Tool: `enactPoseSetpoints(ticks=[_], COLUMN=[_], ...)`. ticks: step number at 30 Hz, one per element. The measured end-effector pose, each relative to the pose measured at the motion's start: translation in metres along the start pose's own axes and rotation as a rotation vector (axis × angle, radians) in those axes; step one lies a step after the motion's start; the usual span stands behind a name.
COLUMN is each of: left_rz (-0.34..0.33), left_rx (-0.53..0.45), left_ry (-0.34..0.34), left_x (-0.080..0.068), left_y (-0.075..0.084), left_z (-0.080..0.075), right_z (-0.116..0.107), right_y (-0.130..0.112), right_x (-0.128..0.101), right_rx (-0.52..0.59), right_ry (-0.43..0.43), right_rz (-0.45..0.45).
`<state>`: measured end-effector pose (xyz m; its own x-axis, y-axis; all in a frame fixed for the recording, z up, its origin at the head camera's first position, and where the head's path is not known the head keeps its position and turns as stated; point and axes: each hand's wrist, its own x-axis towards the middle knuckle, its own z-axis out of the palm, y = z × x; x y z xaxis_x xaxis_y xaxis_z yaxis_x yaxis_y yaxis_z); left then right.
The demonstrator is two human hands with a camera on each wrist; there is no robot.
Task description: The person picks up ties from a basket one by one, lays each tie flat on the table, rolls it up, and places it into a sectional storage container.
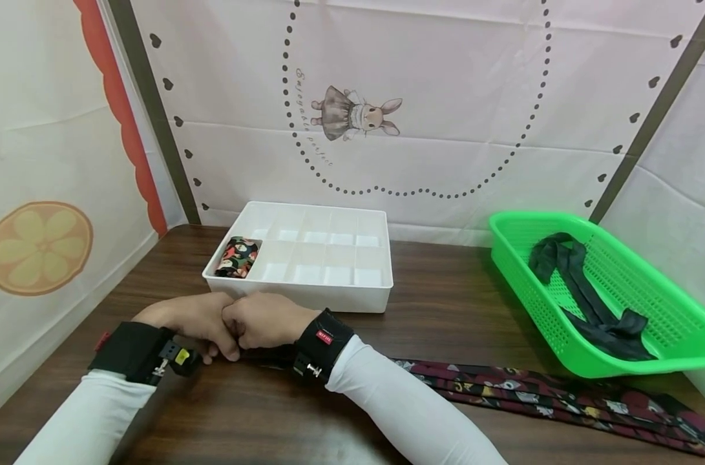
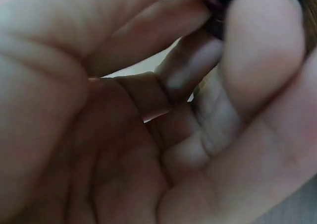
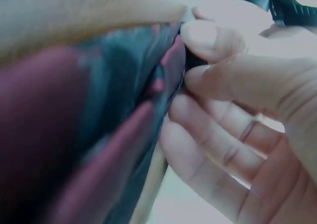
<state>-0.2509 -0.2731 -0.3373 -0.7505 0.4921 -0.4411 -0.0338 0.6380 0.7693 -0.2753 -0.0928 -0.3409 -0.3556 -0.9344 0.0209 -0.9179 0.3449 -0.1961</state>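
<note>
Nearest you, both hands meet at the table's near edge: your left hand [image 1: 192, 323] and right hand [image 1: 265, 321] curl their fingers closed, pinching the end of the patterned tie [image 1: 561, 397], which trails right across the table [image 1: 445, 303]. Beyond, the white divided tray [image 1: 305, 258] holds one rolled tie [image 1: 238, 256] in its near-left compartment; the others appear unfilled. Far right, the green basket [image 1: 666, 349] contains a dark tie [image 1: 585, 290], apparently unrolled.

Maroon patterned tie [image 1: 561, 394], green basket [image 1: 666, 361]
</note>
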Motion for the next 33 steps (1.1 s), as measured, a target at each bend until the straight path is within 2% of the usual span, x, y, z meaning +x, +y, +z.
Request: enactPoseSetpoints(ticks=[5,9,13,18,25,33], left_rz=[-0.01,-0.005,-0.004,0.049,0.104,0.061], left_rx=[0.022,0.033,0.035,0.045,0.079,0.086], left_ry=[0.033,0.012,-0.014,-0.04,-0.044,-0.022], left_x=[0.0,0.0,-0.002,-0.002,-0.001,-0.007], left_y=[0.0,0.003,0.005,0.002,-0.002,0.004], left_z=[0.003,0.003,-0.004,-0.008,0.0,0.004], right_z=[0.0,0.002,0.003,0.004,0.0,-0.006], right_y=[0.004,0.003,0.002,0.002,-0.002,-0.005], right_x=[-0.002,-0.004,-0.006,-0.008,-0.009,-0.006], right_rx=[0.015,-0.038,-0.082,-0.101,-0.1,-0.051], right_ry=[-0.004,0.012,0.04,0.054,0.016,0.009], right_rz=[-0.035,-0.022,-0.015,-0.03,-0.053,-0.101])
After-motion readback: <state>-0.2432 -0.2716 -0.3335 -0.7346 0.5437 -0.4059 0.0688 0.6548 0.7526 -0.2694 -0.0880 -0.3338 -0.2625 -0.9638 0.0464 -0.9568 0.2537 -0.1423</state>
